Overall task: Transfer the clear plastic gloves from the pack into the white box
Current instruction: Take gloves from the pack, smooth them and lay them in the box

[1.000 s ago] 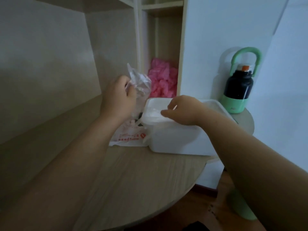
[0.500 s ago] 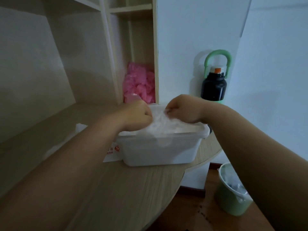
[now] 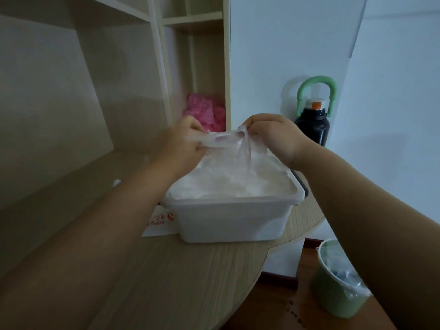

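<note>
The white box [image 3: 233, 220] stands on the wooden table, filled to the rim with crumpled clear plastic gloves [image 3: 238, 182]. Above the far side of the box, my left hand [image 3: 183, 146] and my right hand [image 3: 273, 136] each pinch an end of one clear glove [image 3: 226, 141], stretched between them with a strip hanging down into the pile. The glove pack [image 3: 159, 222], white with red print, lies flat on the table left of the box, mostly hidden under my left forearm.
A black bottle with a green handle [image 3: 313, 122] stands behind the box by the white wall. Pink plastic items [image 3: 204, 113] fill a shelf compartment at the back. A green bin with a clear liner [image 3: 338, 279] sits on the floor, right of the rounded table edge [image 3: 250, 279].
My left hand brought a glove from beside the box down onto the pile. Both hands, pressed on the pile half a second ago, have since lifted, with one glove stretched between them.
</note>
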`<state>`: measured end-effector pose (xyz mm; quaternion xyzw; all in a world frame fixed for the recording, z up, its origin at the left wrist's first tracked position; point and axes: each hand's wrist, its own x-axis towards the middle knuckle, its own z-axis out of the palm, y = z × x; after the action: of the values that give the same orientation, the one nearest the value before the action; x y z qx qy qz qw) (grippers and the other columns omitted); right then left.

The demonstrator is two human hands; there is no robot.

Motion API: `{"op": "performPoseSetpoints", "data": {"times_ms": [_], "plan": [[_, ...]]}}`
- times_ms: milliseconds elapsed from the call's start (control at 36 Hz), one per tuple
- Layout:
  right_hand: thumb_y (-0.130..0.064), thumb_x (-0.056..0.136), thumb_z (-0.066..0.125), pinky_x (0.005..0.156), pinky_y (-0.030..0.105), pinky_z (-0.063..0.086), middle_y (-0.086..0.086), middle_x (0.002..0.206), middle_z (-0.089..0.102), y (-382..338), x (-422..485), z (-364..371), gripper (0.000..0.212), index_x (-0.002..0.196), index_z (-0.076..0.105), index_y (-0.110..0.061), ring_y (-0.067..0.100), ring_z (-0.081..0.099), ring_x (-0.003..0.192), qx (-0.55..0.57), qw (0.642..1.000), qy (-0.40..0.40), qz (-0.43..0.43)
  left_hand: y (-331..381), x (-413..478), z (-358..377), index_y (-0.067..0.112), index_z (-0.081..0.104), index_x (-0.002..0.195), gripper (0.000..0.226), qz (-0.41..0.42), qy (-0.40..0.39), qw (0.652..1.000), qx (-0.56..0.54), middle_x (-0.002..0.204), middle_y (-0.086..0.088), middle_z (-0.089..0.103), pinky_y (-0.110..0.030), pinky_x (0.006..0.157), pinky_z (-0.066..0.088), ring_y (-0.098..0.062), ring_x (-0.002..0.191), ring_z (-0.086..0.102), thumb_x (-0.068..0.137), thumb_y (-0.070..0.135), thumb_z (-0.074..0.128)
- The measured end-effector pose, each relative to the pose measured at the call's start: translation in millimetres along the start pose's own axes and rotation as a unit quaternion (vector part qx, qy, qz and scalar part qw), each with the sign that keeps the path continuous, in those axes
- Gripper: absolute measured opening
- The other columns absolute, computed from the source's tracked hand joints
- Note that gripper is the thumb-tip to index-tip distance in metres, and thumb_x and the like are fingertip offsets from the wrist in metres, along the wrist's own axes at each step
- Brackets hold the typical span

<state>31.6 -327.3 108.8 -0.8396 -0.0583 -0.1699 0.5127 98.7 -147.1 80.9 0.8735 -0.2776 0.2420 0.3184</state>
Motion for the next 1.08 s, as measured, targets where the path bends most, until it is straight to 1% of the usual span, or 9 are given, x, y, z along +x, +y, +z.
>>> {"op": "performPoseSetpoints", "data": {"times_ms": [111, 222, 389, 472, 611, 694, 861, 944, 1083], "plan": [[-0.009, 0.089, 0.045, 0.09, 0.023, 0.035, -0.001, 0.113, 0.065, -1.1, 0.0, 0.1, 0.028, 0.098, 0.071, -0.015, 0.016, 0.054, 0.108, -0.119, 0.992, -0.039, 0.001, 3.3, -3.7, -16.7, 0.022, 0.052, 0.095, 0.017, 0.003, 0.022, 0.995, 0.092, 0.081, 0.01, 0.053, -0.03, 0.067, 0.043, -0.02, 0.076, 0.055, 0.086, 0.028, 0.066], [-0.017, 0.095, 0.045, 0.097, 0.024, 0.032, 0.001, 0.128, 0.058, 4.8, -6.1, 10.2, 0.03, 0.114, 0.069, -0.013, 0.018, 0.049, 0.118, -0.332, 0.928, -0.164, 0.026, -2.7, -16.9, -15.6, 0.029, 0.054, 0.125, 0.04, 0.067, -0.215, 0.91, 0.349, 0.121, 0.008, 0.053, -0.029, 0.077, 0.041, -0.018, 0.101, 0.054, 0.088, 0.041, 0.061], [-0.022, 0.095, 0.046, 0.099, 0.029, 0.036, 0.005, 0.126, 0.059, 11.2, -8.6, 18.0, 0.033, 0.121, 0.064, -0.01, 0.019, 0.053, 0.115, -0.381, 0.873, -0.285, 0.102, -23.0, -9.8, -25.1, 0.011, 0.07, 0.081, 0.055, 0.0, -0.31, 0.928, 0.206, 0.088, 0.0, 0.057, -0.041, 0.069, 0.047, -0.019, 0.077, 0.052, 0.073, 0.06, 0.044], [-0.025, 0.096, 0.044, 0.099, 0.026, 0.032, 0.001, 0.134, 0.054, 6.6, -7.1, 15.6, 0.037, 0.129, 0.058, -0.014, 0.016, 0.048, 0.121, -0.324, 0.894, -0.291, 0.107, -18.4, -5.8, -28.1, 0.001, 0.066, 0.085, 0.06, -0.042, -0.24, 0.963, 0.115, 0.085, -0.007, 0.063, -0.035, 0.067, 0.047, -0.024, 0.073, 0.056, 0.088, 0.057, 0.045], [-0.03, 0.096, 0.047, 0.113, 0.033, 0.017, -0.003, 0.156, 0.021, 19.0, -0.1, 27.9, 0.058, 0.149, 0.022, -0.031, 0.018, 0.021, 0.143, -0.45, 0.806, -0.369, 0.109, -1.4, -7.6, -9.6, 0.03, 0.073, 0.102, 0.072, 0.001, -0.298, 0.934, 0.198, 0.113, 0.01, 0.067, -0.038, 0.09, 0.047, -0.016, 0.103, 0.063, 0.072, 0.083, 0.035], [-0.033, 0.096, 0.05, 0.114, 0.038, 0.019, -0.001, 0.158, 0.016, 32.6, 12.2, 33.6, 0.064, 0.15, 0.015, -0.033, 0.022, 0.021, 0.143, -0.474, 0.774, -0.394, 0.145, 0.1, -6.0, 9.7, 0.035, 0.061, 0.124, 0.048, 0.028, -0.396, 0.883, 0.252, 0.132, 0.014, 0.055, -0.03, 0.096, 0.04, -0.01, 0.118, 0.05, 0.083, 0.061, 0.056], [-0.025, 0.1, 0.04, 0.112, 0.037, 0.02, 0.005, 0.155, 0.025, 50.6, 20.8, 40.9, 0.053, 0.15, 0.022, -0.02, 0.026, 0.025, 0.14, -0.539, 0.739, -0.384, 0.13, -5.6, 3.7, 26.0, 0.028, 0.064, 0.122, 0.034, 0.041, -0.452, 0.826, 0.336, 0.122, 0.007, 0.063, -0.027, 0.079, 0.043, -0.015, 0.105, 0.057, 0.088, 0.028, 0.06], [-0.029, 0.1, 0.04, 0.112, 0.037, 0.021, 0.006, 0.151, 0.032, 56.4, 20.9, 42.8, 0.049, 0.146, 0.033, -0.015, 0.026, 0.03, 0.138, -0.529, 0.753, -0.372, 0.121, -10.6, 3.3, 33.6, 0.026, 0.062, 0.125, 0.037, 0.039, -0.46, 0.814, 0.353, 0.123, 0.006, 0.061, -0.027, 0.079, 0.044, -0.017, 0.107, 0.057, 0.089, 0.028, 0.061], [-0.036, 0.085, 0.063, 0.108, 0.032, 0.033, -0.006, 0.135, 0.052, 35.2, 23.0, 21.1, 0.047, 0.13, 0.055, -0.024, 0.016, 0.048, 0.123, -0.392, 0.87, -0.276, 0.113, -13.0, 3.0, 32.9, 0.025, 0.063, 0.123, 0.037, 0.022, -0.44, 0.831, 0.339, 0.122, 0.005, 0.062, -0.03, 0.087, 0.048, -0.016, 0.105, 0.057, 0.087, 0.033, 0.065]]}}
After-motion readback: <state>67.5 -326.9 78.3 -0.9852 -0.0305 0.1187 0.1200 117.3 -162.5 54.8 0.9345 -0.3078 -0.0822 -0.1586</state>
